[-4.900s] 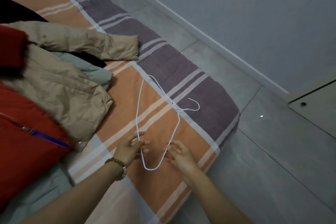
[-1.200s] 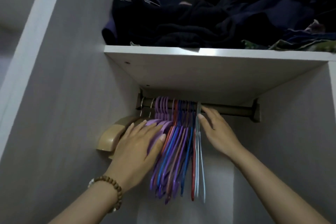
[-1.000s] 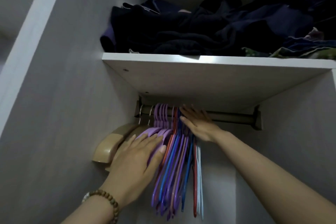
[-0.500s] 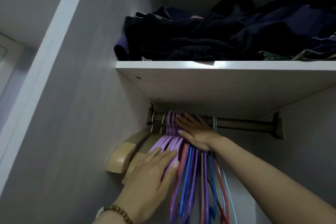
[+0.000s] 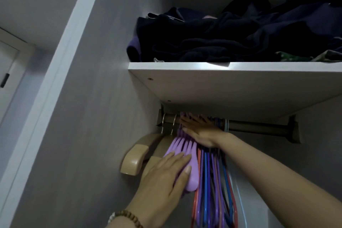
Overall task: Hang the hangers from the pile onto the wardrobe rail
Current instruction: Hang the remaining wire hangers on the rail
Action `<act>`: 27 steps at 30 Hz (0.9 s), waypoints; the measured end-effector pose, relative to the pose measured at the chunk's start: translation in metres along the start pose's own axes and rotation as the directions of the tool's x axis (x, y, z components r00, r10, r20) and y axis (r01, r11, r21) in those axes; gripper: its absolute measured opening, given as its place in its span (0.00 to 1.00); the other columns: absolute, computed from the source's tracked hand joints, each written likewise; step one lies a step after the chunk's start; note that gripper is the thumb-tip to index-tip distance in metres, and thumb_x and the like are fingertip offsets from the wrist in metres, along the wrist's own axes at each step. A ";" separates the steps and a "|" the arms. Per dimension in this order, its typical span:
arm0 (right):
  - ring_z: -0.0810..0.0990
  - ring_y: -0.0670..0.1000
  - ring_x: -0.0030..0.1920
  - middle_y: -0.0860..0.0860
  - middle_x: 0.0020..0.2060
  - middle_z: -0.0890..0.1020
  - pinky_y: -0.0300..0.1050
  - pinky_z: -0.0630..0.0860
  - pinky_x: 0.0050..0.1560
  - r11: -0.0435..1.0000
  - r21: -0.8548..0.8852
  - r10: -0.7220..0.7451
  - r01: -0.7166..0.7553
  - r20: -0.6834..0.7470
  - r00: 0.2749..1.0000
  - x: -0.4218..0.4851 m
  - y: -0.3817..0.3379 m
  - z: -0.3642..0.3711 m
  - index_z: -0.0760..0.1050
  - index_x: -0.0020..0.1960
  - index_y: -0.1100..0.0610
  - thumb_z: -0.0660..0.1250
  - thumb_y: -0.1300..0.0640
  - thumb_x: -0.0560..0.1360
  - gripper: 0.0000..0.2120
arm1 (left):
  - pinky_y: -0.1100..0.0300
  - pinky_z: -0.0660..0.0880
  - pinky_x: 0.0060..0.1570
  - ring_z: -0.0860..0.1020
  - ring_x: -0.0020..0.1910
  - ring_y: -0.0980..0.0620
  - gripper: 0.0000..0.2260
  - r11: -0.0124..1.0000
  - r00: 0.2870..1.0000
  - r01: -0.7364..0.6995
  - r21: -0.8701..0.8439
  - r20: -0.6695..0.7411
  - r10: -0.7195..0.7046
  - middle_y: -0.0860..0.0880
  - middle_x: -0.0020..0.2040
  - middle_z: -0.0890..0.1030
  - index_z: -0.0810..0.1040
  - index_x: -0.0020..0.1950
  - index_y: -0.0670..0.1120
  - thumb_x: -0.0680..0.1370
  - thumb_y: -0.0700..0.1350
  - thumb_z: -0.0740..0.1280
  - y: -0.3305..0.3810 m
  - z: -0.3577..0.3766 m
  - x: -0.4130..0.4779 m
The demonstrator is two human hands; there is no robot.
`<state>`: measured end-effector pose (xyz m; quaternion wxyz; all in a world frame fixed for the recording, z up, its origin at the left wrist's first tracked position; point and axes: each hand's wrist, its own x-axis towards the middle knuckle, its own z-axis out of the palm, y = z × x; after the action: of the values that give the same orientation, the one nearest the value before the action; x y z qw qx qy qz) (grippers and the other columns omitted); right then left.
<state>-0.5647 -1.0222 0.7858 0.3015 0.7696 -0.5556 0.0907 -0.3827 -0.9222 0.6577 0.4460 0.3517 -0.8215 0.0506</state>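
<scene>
A dark wardrobe rail [image 5: 259, 128] runs under a white shelf. Several hangers hang bunched at its left end: lilac plastic hangers [image 5: 187, 149], thin purple, blue and red hangers [image 5: 209, 181], and a pale wire hanger [image 5: 240, 200] at the right of the bunch. My left hand [image 5: 164, 176] lies flat, fingers apart, on the lilac hangers' shoulders. My right hand [image 5: 200, 131] presses flat against the hanger necks just below the rail. Neither hand grips anything.
Two tan wooden hangers [image 5: 135, 159] hang at the far left against the wardrobe's grey side wall [image 5: 88, 135]. The white shelf [image 5: 222, 66] above holds a heap of dark folded clothes [image 5: 222, 42]. The rail's right half is bare up to its bracket [image 5: 294, 129].
The pale wire hanger went from the bed onto the rail. Over the last second my right hand slid left along the rail, crowding the hangers together; my view shifted left.
</scene>
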 end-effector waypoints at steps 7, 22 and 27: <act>0.55 0.49 0.76 0.50 0.75 0.60 0.51 0.51 0.76 0.807 0.591 0.304 0.005 -0.423 0.854 -0.053 -0.017 -0.002 0.58 0.75 0.51 0.57 0.46 0.79 0.26 | 0.62 0.45 0.74 0.48 0.74 0.64 0.23 0.998 0.998 0.061 0.024 0.020 -0.061 0.62 0.76 0.52 0.53 0.74 0.61 0.79 0.61 0.45 0.004 0.003 -0.006; 0.81 0.51 0.55 0.52 0.56 0.81 0.51 0.76 0.62 -0.031 0.990 0.488 -0.139 0.136 0.862 -0.122 -0.080 0.024 0.70 0.63 0.52 0.67 0.48 0.74 0.20 | 0.68 0.48 0.69 0.57 0.74 0.58 0.29 0.983 0.999 0.027 -0.180 -0.021 -0.031 0.55 0.72 0.67 0.68 0.70 0.56 0.76 0.58 0.38 0.000 0.006 -0.010; 0.81 0.50 0.55 0.52 0.57 0.81 0.50 0.75 0.62 0.061 0.984 0.509 -0.170 0.116 0.853 -0.118 -0.089 0.030 0.68 0.68 0.54 0.66 0.47 0.74 0.25 | 0.56 0.48 0.75 0.53 0.75 0.58 0.25 0.980 0.995 0.095 -0.176 0.005 -0.095 0.54 0.74 0.63 0.65 0.72 0.56 0.80 0.56 0.39 -0.005 0.008 -0.012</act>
<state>-0.5324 -0.9268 0.6732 -0.2271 0.6013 -0.4824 0.5951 -0.3805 -0.9231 0.6430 0.4786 0.3498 -0.8042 -0.0429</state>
